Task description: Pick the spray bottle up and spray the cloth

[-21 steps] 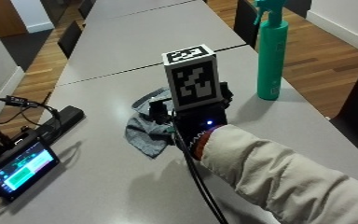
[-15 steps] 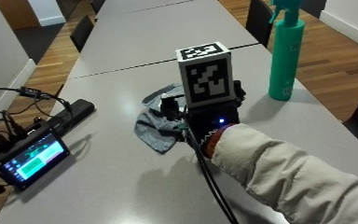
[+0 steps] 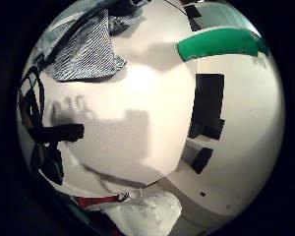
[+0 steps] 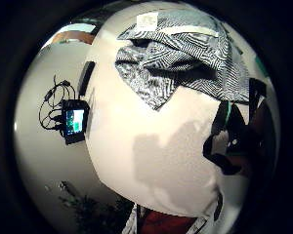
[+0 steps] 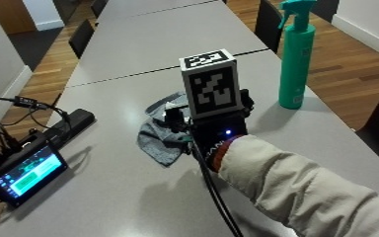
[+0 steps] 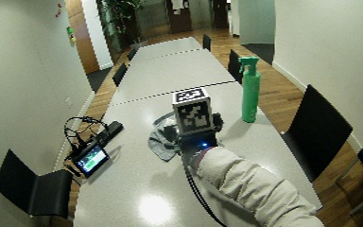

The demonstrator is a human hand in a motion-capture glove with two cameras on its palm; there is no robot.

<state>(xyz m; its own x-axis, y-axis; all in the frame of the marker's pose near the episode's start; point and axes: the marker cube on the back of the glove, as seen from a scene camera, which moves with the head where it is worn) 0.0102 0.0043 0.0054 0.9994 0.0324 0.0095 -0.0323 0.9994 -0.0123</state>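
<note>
Gloved hand [image 5: 212,131] is hovering beside the cloth [image 5: 160,136], grip unreadable; only outside views are showing the upright spray bottle [image 5: 294,59] whole, near the worktop [image 5: 110,197] edge.

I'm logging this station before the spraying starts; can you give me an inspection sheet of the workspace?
Surface: long pale grey table, seams between sections.
Job's things: tall green plastic spray bottle standing upright near the table's edge, untouched; crumpled grey patterned cloth lying flat beside the hand.
Clutter: small black monitor with lit screen; black box next to it.
Hands: gloved right hand over the table between cloth and bottle, holding nothing; fingers not clearly seen.
Cables: black tangle by the monitor.
Surroundings: black chairs, wooden floor.
</note>
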